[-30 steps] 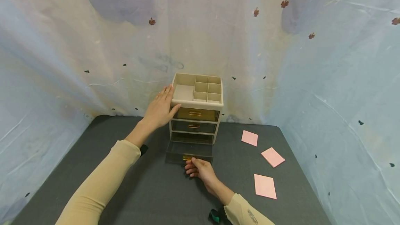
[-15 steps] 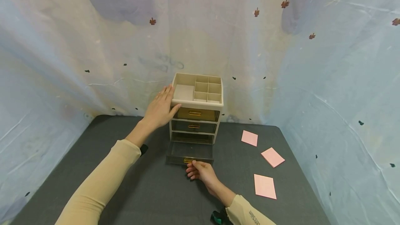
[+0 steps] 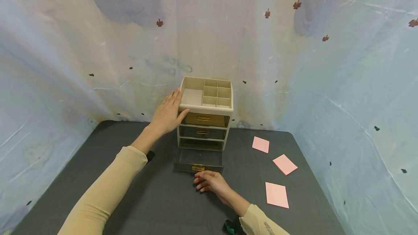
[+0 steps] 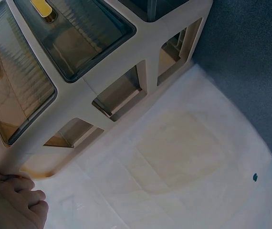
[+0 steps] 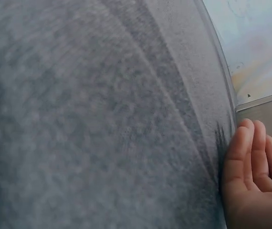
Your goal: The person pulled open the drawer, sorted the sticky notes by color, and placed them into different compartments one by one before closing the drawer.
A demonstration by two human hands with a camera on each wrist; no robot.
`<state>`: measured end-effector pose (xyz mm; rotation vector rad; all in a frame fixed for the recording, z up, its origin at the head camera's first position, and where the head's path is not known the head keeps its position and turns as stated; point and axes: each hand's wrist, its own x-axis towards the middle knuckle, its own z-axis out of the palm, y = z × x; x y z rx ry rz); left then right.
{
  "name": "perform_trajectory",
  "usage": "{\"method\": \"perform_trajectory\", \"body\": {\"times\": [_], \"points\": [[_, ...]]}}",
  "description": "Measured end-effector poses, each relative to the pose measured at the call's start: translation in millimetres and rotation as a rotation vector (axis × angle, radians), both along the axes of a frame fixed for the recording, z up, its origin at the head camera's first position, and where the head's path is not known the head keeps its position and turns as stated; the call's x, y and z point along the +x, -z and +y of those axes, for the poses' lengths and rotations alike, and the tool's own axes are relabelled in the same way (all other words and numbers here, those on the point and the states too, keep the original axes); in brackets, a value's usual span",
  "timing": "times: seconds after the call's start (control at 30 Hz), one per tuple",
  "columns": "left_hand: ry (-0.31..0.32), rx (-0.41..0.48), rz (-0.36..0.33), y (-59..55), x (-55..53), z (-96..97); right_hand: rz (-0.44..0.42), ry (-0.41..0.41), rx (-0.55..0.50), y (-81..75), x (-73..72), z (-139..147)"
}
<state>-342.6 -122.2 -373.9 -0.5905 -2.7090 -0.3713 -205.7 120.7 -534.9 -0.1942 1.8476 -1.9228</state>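
A cream desktop drawer organizer (image 3: 207,109) with a divided top tray stands at the back middle of the table. My left hand (image 3: 166,114) rests on its upper left side, fingers extended along the side and the thumb at the front edge; the left wrist view shows this hand (image 4: 14,200) at the organizer's corner. The dark, see-through bottom drawer (image 3: 187,167) is pulled out, while the two drawers above it are in. Just in front of its gold handle (image 3: 198,168) is my right hand (image 3: 213,185), fingers loosely bent and holding nothing.
Several pink items lie on the dark table (image 3: 156,198); three pink sticky-note pads (image 3: 277,194) are at the right. A patterned cloth (image 3: 209,46) hangs behind and around the table.
My right hand has let go of the drawer handle and moved slightly toward me. Before that, the bottom drawer slid out a little further. My left hand has stayed put.
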Motion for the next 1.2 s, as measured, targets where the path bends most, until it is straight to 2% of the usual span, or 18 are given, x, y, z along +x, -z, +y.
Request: {"method": "perform_trajectory", "body": {"times": [0.13, 0.3, 0.63, 0.93, 1.2], "points": [[0.001, 0.010, -0.005, 0.9, 1.0, -0.1, 0.018, -0.028, 0.029, -3.2, 3.6, 2.6], [0.004, 0.011, -0.012, 1.9, 1.0, 0.8, 0.093, -0.047, 0.040, -9.2, 8.8, 7.0], [0.011, 0.027, -0.004, 2.0, 0.5, 1.3, 0.205, -0.018, 0.085, -28.0, 13.2, 26.6], [0.004, 0.020, 0.013, 2.0, -1.0, 0.0, 0.333, -0.009, 0.087, -32.1, 8.1, 60.5], [0.002, 0.020, 0.003, 3.2, -3.4, -0.4, 0.381, 0.072, 0.118, -35.1, 8.3, 99.5]]}}
